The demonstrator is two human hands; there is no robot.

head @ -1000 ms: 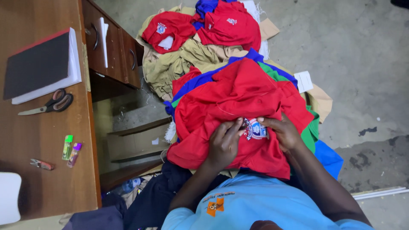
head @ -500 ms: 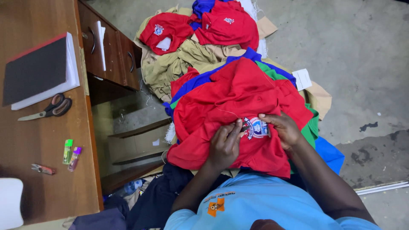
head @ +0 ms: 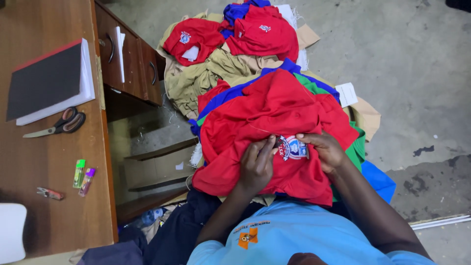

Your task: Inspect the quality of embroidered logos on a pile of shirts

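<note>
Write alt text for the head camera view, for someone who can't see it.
A person's left hand and right hand pinch a red shirt on their lap around its sewn badge. More clothes lie heaped on the floor; scissors rest on a wooden desk.

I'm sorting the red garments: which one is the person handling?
The red shirt on the lap, badge between the left hand and right hand. The other two red garments lie untouched on the far pile.

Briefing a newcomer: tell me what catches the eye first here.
The bright red cloth garment on the person's lap dominates, with the left hand and right hand pinching its white-and-blue sewn badge. Beyond lies a heap of red, khaki and blue clothes; black-handled scissors rest on the wooden desk.
</note>
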